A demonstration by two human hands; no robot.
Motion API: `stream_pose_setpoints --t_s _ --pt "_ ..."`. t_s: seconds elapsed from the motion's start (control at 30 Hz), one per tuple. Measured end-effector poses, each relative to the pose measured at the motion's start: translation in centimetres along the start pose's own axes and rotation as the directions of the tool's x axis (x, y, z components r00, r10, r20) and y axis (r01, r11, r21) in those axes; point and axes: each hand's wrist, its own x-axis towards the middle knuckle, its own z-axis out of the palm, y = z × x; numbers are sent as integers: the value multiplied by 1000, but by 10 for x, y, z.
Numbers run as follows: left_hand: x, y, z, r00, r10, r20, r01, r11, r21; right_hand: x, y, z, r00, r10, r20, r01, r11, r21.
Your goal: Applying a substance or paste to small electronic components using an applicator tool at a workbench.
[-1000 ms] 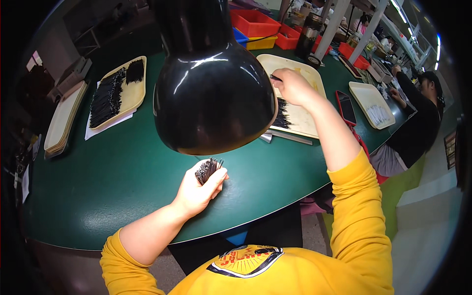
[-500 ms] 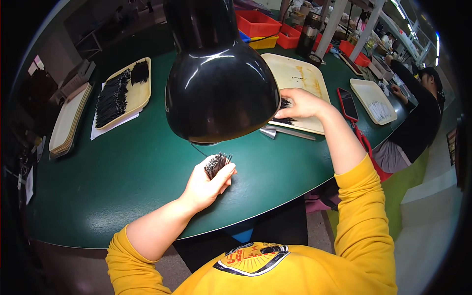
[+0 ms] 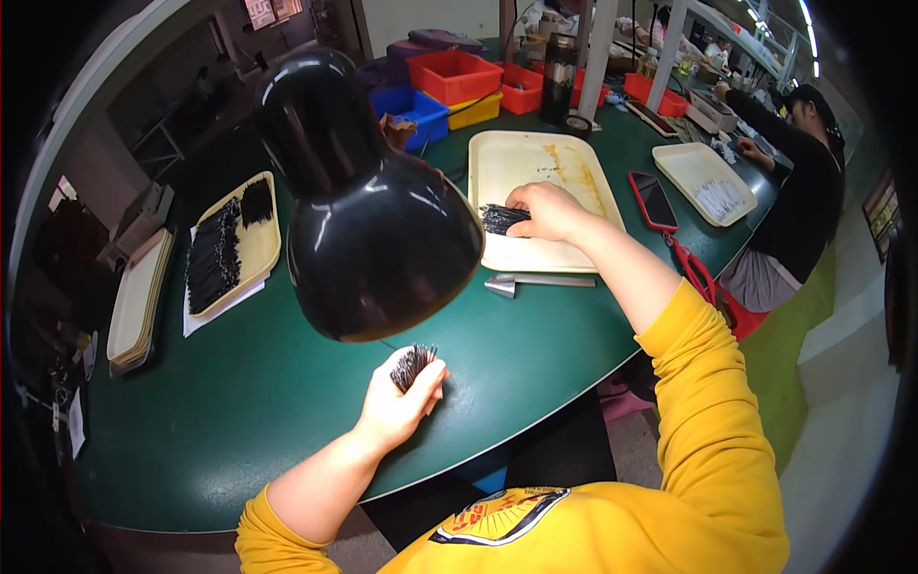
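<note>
My left hand (image 3: 394,407) is closed around a bundle of thin black wire-like pieces (image 3: 411,369), their ends poking up past the thumb and fingers. It is held just above the green table near its front edge. Over a cream tray (image 3: 497,153), my right hand (image 3: 550,212) has its thumb and fingertips closed on a small heap of similar thin black pieces (image 3: 499,220). Brownish stains mark the tray's far right part. The fingertips partly cover the heap, so how many pieces they grip cannot be seen.
A black lamp (image 3: 378,244) stands between my hands and a left tray (image 3: 268,215) of black pieces. Stacked trays (image 3: 143,297) lie farther left. A metal tool (image 3: 545,282), phone (image 3: 653,201), red-handled pliers (image 3: 693,268) and tray of white pieces (image 3: 669,163) are rightward. A co-worker (image 3: 798,210) sits far right.
My view has shifted, so the lamp sits farther left and more of the right tray and its black heap shows. My right hand remains at the heap; my left keeps its bundle.
</note>
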Motion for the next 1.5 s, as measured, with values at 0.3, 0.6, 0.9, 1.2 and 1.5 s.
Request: stream_pose_setpoints --t_s 0.3,0.6,0.9,1.2,1.5 --pt "-2 -3 -1 999 -25 -20 24 1000 -17 55 19 -3 991 122 -55 -129 980 -154" --pt "1 -26 -8 982 135 131 -164 955 246 109 44 -6 982 124 -143 -159 951 -264" --pt "3 -30 -5 967 180 178 -236 897 374 97 55 -10 976 8 -217 -67 962 -264" --pt "5 -5 -7 981 153 121 -182 942 283 103 72 45 745 453 -491 -219 860 460" --pt "0 -10 -1 983 159 87 -177 941 289 149 111 84 643 340 -686 -48 912 407"
